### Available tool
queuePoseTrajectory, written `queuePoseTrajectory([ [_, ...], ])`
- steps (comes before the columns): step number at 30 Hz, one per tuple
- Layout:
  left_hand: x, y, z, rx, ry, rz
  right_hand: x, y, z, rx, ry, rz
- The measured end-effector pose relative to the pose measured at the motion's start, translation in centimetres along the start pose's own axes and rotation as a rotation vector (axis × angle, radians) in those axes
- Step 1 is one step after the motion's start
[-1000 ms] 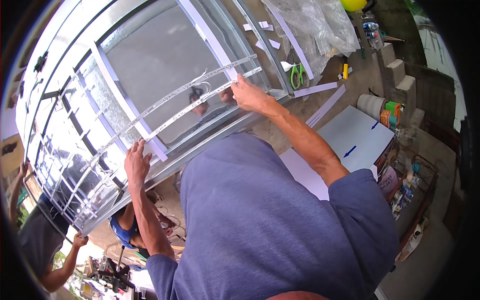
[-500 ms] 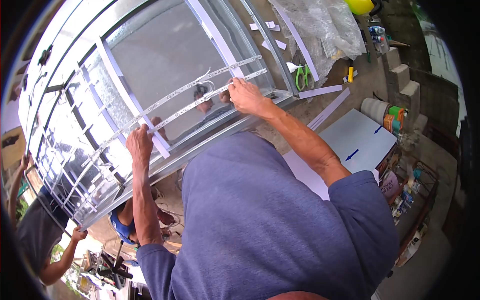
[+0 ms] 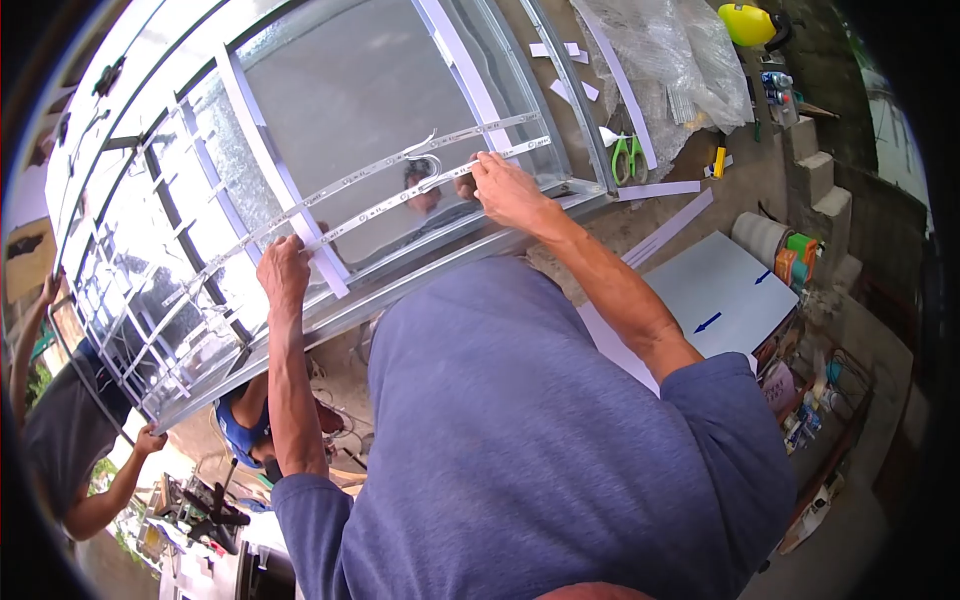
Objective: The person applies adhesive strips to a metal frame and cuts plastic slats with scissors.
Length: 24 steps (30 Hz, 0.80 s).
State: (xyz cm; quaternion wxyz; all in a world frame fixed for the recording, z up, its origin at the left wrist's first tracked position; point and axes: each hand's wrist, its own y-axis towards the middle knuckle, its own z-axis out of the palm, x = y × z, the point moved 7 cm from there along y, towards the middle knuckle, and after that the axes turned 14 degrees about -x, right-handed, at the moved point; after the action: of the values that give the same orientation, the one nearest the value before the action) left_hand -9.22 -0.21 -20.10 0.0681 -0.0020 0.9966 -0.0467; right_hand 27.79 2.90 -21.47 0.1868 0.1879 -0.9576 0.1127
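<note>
A metal frame [image 3: 420, 254] with a shiny reflective panel [image 3: 350, 90] lies in front of me. Two thin LED strips run across it; the nearer LED strip [image 3: 382, 206] passes under both hands. My left hand [image 3: 285, 268] pinches that strip beside a white crosswise strip [image 3: 262, 150]. Farther right, my right hand [image 3: 508, 190] has its fingers closed on the same LED strip, near a second white crosswise strip [image 3: 465, 75]. Between the hands, a loop of white wire [image 3: 430, 168] joins the LED strips.
Green scissors [image 3: 629, 158], a yellow cutter [image 3: 719, 160] and bubble wrap [image 3: 670, 60] lie right of the frame. A light board [image 3: 720, 290] with blue arrows is nearer. At left, a person's hand [image 3: 150, 440] touches the frame; another person [image 3: 243, 420] is below it.
The frame and the things on the right appear shifted rightward in view. My right hand has moved slightly right and up; both hands remain at the nearer LED strip.
</note>
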Motion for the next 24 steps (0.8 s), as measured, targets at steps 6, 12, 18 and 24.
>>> queuePoseTrajectory([
  [6, 0.2, 0.0, 0.4, 0.025, 0.009, -0.026, 0.7, 0.0, -1.7, -0.179, -0.066, -0.052],
  [12, 0.0, 0.0, -0.2, -0.041, -0.011, -0.031, 3.1, 3.7, -4.9, -0.246, 0.077, -0.034],
  [18, 0.7, 0.0, 0.8, -0.074, 0.013, -0.025, 8.4, 9.7, -2.4, -0.283, 0.175, -0.392],
  [24, 0.7, 0.4, 0.5, -0.147, 0.001, -0.063, 10.1, 14.6, 3.7, 0.176, 0.226, -0.231],
])
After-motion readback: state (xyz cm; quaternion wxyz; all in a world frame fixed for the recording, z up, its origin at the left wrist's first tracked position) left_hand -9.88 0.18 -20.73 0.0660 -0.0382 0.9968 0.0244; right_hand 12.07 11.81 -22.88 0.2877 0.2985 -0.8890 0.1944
